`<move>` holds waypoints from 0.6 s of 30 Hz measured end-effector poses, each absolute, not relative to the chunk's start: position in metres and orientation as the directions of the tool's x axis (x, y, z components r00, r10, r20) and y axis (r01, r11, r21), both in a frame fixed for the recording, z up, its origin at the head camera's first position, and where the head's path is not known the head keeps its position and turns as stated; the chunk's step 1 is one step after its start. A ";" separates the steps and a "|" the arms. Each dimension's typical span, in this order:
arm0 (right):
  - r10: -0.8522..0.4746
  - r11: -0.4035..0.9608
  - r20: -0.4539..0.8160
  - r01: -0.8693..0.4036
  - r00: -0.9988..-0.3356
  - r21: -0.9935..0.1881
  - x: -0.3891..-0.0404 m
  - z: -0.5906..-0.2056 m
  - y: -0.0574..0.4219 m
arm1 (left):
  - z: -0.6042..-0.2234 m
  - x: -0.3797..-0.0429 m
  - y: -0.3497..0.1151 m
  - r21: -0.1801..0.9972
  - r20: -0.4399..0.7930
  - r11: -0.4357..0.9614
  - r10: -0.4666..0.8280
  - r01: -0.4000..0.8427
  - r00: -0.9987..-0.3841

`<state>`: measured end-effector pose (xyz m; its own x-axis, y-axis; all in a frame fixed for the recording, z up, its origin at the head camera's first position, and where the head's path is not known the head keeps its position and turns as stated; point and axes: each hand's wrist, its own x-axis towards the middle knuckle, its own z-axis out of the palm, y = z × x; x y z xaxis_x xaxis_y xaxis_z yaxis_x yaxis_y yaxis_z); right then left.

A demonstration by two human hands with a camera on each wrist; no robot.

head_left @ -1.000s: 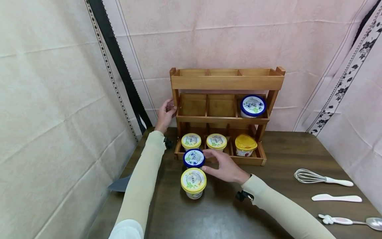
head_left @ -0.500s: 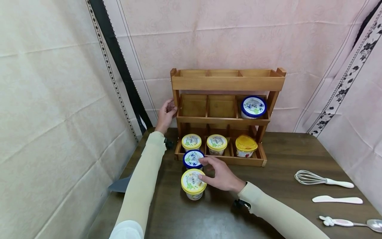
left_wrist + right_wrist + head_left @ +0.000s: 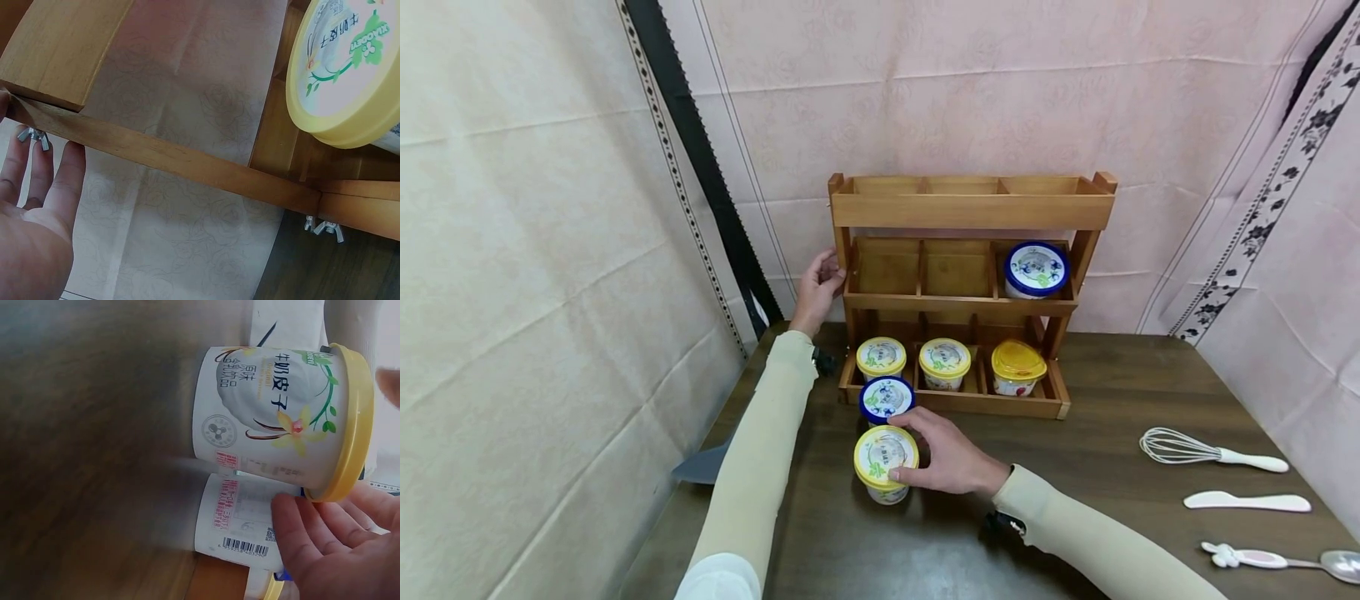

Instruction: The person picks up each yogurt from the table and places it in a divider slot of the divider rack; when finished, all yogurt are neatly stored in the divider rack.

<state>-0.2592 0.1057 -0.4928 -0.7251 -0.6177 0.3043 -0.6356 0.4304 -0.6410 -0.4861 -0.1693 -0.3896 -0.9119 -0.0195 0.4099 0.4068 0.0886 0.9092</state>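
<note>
In the head view my left hand (image 3: 817, 292) grips the left side of a wooden three-tier rack (image 3: 973, 212). The left wrist view shows its fingers (image 3: 69, 181) against one edge of the side post, the thumb at the other edge. My right hand (image 3: 951, 457) is at a white tub with a yellow lid (image 3: 886, 458), nearest me on the table. Its fingers (image 3: 300, 528) reach between this tub and a blue-lidded tub (image 3: 887, 398) just behind, right at the yellow rim. The thumb stands a little off the lid in the right wrist view.
Yellow-lidded tubs fill the rack's bottom tier: left tub (image 3: 881, 357), middle tub (image 3: 945, 358), right tub (image 3: 1018, 364). Another blue-lidded tub (image 3: 1037, 268) sits in the middle tier's right compartment. On the table's right lie a whisk (image 3: 1187, 444), white knife (image 3: 1247, 498) and spoon (image 3: 1277, 557).
My right hand has moved from beside the blue-lidded tub toward me and slightly left, to the front yellow-lidded tub. The left hand stays on the rack.
</note>
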 end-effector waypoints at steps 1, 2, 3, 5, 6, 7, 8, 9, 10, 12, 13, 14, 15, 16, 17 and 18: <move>-0.626 0.431 0.294 -0.635 -0.722 -0.641 -0.259 -0.492 0.106 | -0.389 -0.486 -0.169 0.909 0.410 0.091 -0.020 0.407 -0.912; -0.633 0.431 0.281 -0.630 -0.721 -0.646 -0.258 -0.492 0.105 | -0.389 -0.485 -0.169 0.909 0.410 0.094 -0.021 0.407 -0.912; -0.640 0.434 0.270 -0.628 -0.720 -0.646 -0.257 -0.491 0.105 | -0.389 -0.485 -0.169 0.908 0.410 0.097 -0.022 0.407 -0.912; -0.649 0.433 0.250 -0.619 -0.718 -0.655 -0.256 -0.491 0.105 | -0.389 -0.485 -0.169 0.908 0.410 0.103 -0.023 0.406 -0.912; -0.652 0.433 0.241 -0.614 -0.719 -0.660 -0.255 -0.491 0.105 | -0.389 -0.485 -0.169 0.908 0.410 0.105 -0.024 0.405 -0.912; -0.653 0.433 0.237 -0.611 -0.719 -0.662 -0.255 -0.491 0.105 | -0.390 -0.485 -0.169 0.908 0.409 0.106 -0.025 0.404 -0.912; -0.655 0.433 0.235 -0.612 -0.718 -0.662 -0.255 -0.491 0.105 | -0.390 -0.486 -0.169 0.909 0.408 0.109 -0.026 0.403 -0.912; -0.656 0.434 0.235 -0.613 -0.717 -0.660 -0.254 -0.492 0.105 | -0.390 -0.486 -0.170 0.909 0.408 0.110 -0.027 0.403 -0.913; -0.655 0.436 0.235 -0.614 -0.718 -0.658 -0.254 -0.492 0.105 | -0.390 -0.486 -0.170 0.909 0.406 0.112 -0.029 0.401 -0.913; -0.653 0.443 0.239 -0.619 -0.718 -0.649 -0.254 -0.492 0.105 | -0.391 -0.486 -0.170 0.911 0.403 0.115 -0.030 0.397 -0.915; -0.652 0.447 0.241 -0.621 -0.719 -0.644 -0.254 -0.493 0.105 | -0.391 -0.486 -0.170 0.911 0.400 0.118 -0.030 0.394 -0.916; -0.651 0.450 0.242 -0.623 -0.719 -0.640 -0.254 -0.493 0.105 | -0.391 -0.486 -0.170 0.912 0.399 0.119 -0.029 0.393 -0.916; -0.650 0.453 0.245 -0.626 -0.719 -0.635 -0.254 -0.493 0.105 | -0.391 -0.486 -0.170 0.912 0.398 0.118 -0.028 0.392 -0.917; -0.648 0.456 0.250 -0.629 -0.719 -0.629 -0.254 -0.493 0.105 | -0.391 -0.486 -0.170 0.913 0.397 0.116 -0.027 0.391 -0.918; -0.647 0.456 0.254 -0.631 -0.719 -0.627 -0.254 -0.493 0.106 | -0.391 -0.486 -0.169 0.913 0.396 0.114 -0.024 0.391 -0.918; -0.645 0.456 0.259 -0.634 -0.719 -0.624 -0.254 -0.492 0.106 | -0.390 -0.486 -0.169 0.913 0.396 0.110 -0.022 0.392 -0.918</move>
<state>-0.2539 0.1059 -0.4924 -0.7190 -0.6449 0.2592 -0.6344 0.4565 -0.6239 -0.4863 -0.1690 -0.3904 -0.9178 -0.0220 0.3964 0.3918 0.1104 0.9134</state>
